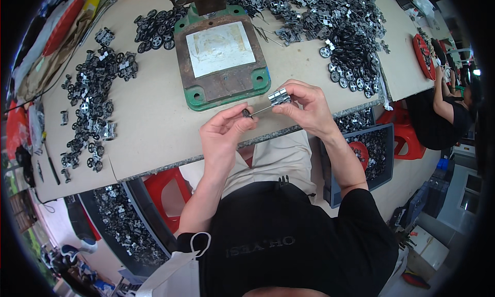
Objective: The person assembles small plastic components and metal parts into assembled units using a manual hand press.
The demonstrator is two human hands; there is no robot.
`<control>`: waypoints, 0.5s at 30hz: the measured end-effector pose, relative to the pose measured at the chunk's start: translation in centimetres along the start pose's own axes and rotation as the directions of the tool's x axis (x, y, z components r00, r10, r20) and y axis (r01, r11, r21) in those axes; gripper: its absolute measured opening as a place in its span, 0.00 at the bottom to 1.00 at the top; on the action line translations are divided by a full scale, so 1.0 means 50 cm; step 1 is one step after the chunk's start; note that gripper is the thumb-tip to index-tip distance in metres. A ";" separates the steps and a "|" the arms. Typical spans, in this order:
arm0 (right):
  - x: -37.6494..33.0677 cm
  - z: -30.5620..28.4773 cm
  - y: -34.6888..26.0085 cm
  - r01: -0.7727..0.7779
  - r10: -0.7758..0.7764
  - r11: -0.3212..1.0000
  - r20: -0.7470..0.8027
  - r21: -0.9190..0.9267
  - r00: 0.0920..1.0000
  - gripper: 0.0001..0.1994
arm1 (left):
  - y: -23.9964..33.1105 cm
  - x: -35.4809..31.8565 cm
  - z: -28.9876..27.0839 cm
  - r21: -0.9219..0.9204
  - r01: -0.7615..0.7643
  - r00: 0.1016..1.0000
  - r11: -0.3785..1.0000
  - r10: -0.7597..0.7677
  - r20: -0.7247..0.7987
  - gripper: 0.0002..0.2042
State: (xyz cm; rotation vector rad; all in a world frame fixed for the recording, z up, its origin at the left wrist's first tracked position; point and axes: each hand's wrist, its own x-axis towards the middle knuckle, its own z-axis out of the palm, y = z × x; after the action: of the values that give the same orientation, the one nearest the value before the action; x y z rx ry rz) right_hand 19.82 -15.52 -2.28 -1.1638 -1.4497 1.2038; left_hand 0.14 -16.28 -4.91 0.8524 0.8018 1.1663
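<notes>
In my left hand [224, 133], thumb and fingers pinch a small black wheel [247, 113] close above the table's front edge. A thin metal axle [262, 110] reaches from the wheel toward my right hand [309, 109]. That hand is closed around a shiny chrome part [279, 97] with rounded, ribbed sides. The axle's end meets the chrome part or lies right beside it; I cannot tell whether it is inside. Just beyond both hands stands the green and brown base [225, 88] of a press, with a white sheet [220, 47] on its plate.
Wheeled chrome pieces [90, 104] lie heaped at left. Black wheels [157, 31] sit behind the press; more wheels [353, 75] and metal parts [322, 13] are piled at right. Grey bins [361, 188] and red stools [165, 191] stand below the table. Another person [446, 114] sits far right.
</notes>
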 end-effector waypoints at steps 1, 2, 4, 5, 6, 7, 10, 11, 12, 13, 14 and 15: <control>-0.001 0.002 -0.002 0.018 -0.018 1.000 -0.002 -0.003 1.000 0.07 | -0.001 0.003 -0.003 -0.145 0.110 0.994 0.983 -0.108 0.021 0.14; -0.001 0.006 0.001 0.021 -0.021 1.000 -0.005 -0.002 1.000 0.07 | -0.002 -0.001 0.004 -0.143 0.109 0.994 0.984 -0.107 0.024 0.14; -0.003 0.014 0.006 -0.146 0.165 0.952 -0.048 0.267 0.985 0.07 | 0.002 -0.016 0.023 0.445 -0.311 0.944 0.840 0.328 0.040 0.14; -0.004 0.010 0.005 -0.147 0.166 0.952 -0.049 0.268 0.985 0.07 | 0.008 -0.016 0.025 0.445 -0.309 0.944 0.840 0.326 0.041 0.14; -0.007 0.001 0.003 -0.061 0.068 0.987 -0.043 0.149 0.997 0.07 | 0.015 -0.015 0.025 0.327 -0.172 0.983 0.929 0.182 -0.002 0.14; -0.007 -0.004 0.001 0.031 -0.031 0.999 -0.022 0.033 0.999 0.08 | 0.021 -0.015 0.023 0.201 -0.025 0.999 0.979 0.032 -0.028 0.14; 0.000 -0.011 0.002 -0.030 0.027 0.998 0.047 0.054 0.999 0.08 | 0.018 -0.003 0.010 -0.066 0.174 0.984 0.982 -0.176 -0.017 0.14; 0.001 -0.009 -0.001 -0.029 0.027 0.998 0.046 0.054 0.999 0.08 | 0.012 -0.005 0.014 -0.067 0.174 0.984 0.983 -0.175 -0.016 0.14; 0.003 -0.004 -0.006 -0.151 0.146 0.980 0.053 0.127 0.988 0.08 | 0.005 -0.009 0.023 0.291 -0.155 0.987 0.944 0.160 0.006 0.14; 0.002 -0.003 -0.009 -0.271 0.264 0.942 0.065 0.199 0.962 0.07 | -0.002 -0.014 0.030 0.584 -0.440 0.883 0.682 0.447 0.144 0.14; -0.001 -0.004 -0.005 -0.271 0.265 0.942 0.060 0.200 0.962 0.07 | -0.006 -0.016 0.032 0.543 -0.433 0.891 0.719 0.434 0.136 0.14; -0.003 -0.005 0.002 -0.237 0.228 0.939 0.067 0.248 0.971 0.08 | -0.003 -0.012 0.031 0.541 -0.434 0.891 0.720 0.432 0.139 0.14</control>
State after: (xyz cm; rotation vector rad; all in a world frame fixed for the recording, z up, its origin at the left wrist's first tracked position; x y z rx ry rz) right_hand 20.11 -15.62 -2.35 -1.1607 -1.1641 1.5333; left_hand 1.42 -17.13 -4.28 1.6057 0.9954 1.3546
